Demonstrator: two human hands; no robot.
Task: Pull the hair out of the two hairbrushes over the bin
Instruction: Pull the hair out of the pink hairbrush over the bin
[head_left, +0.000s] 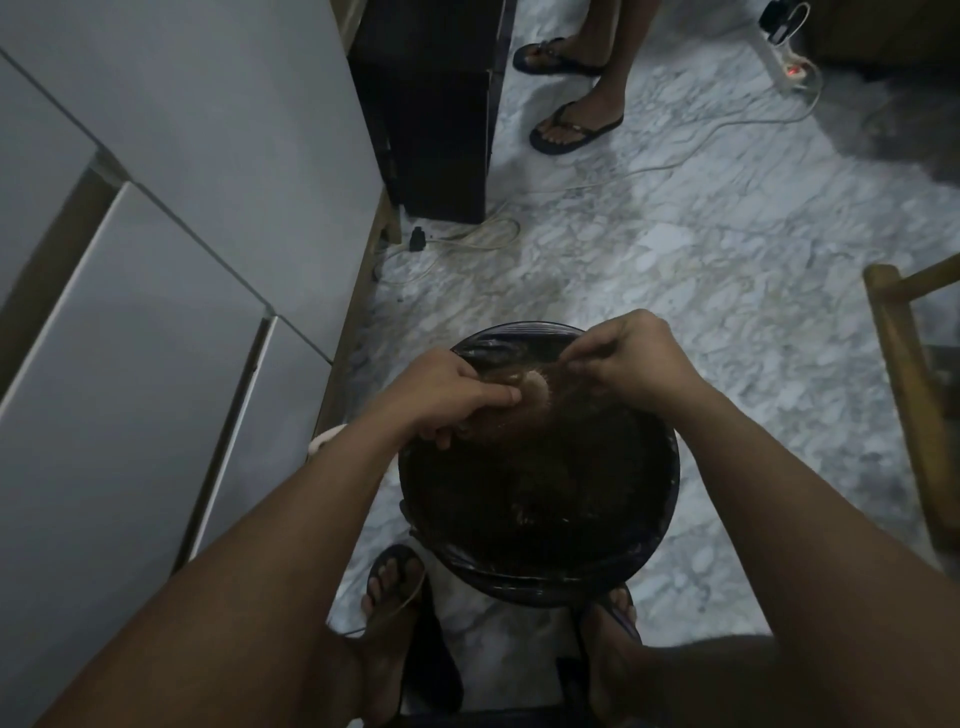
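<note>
You stand over a round black bin (540, 519) on the marble floor (701, 270), with both bare arms reaching down above its open mouth. Your left hand (447, 395) is clenched around a hairbrush (511, 402), its grip wrapped over the handle end so that only the rounded, bristled head shows past your thumb. The brush sits above the far half of the bin, tilted, with its head pointing toward your right hand (623, 358). That hand hovers just beside the brush head, its fingertips pinched together in a tight grip; thin strands of hair (558, 382) seem to stretch between the pinch and the bristles, though the light is too dim to be sure how much is caught there. Only one brush can be made out. The inside of the bin is dark and its contents cannot be told.

Your feet in sandals (395, 577) stand at either side of the bin's near edge. Pale cabinet doors (171, 218) run along your left. Farther off, another person's feet in flip-flops (571, 124) stand on the floor, near a trailing white cable (675, 161). A wooden chair frame (904, 374) shows at the right edge.
</note>
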